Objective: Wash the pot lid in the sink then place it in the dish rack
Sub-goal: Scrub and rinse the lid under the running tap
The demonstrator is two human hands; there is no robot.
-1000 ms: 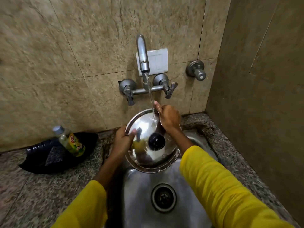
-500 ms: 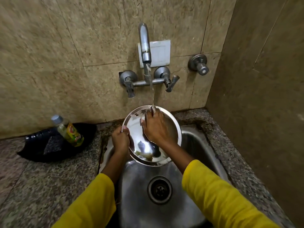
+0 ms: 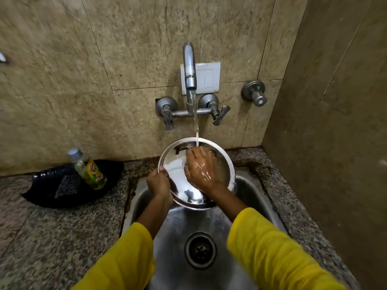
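Observation:
A round shiny steel pot lid (image 3: 178,176) is held tilted over the steel sink (image 3: 247,189), its hollow inner side turned up toward me. My left hand (image 3: 158,182) grips the lid's left rim. My right hand (image 3: 201,167) lies flat and wet on the lid's inner face, fingers spread, under the stream of water (image 3: 196,126) falling from the wall tap (image 3: 189,68). The lid's knob is hidden. No dish rack is in view.
A small bottle with a yellow-green label (image 3: 89,169) stands on a black plastic bag (image 3: 52,185) on the granite counter (image 3: 52,237) at left. The sink drain (image 3: 200,250) lies below the lid. A tiled wall closes in on the right.
The lid went from knob side up to hollow side up. My right hand moved from the lid's top edge onto its inner face, and water now runs over it.

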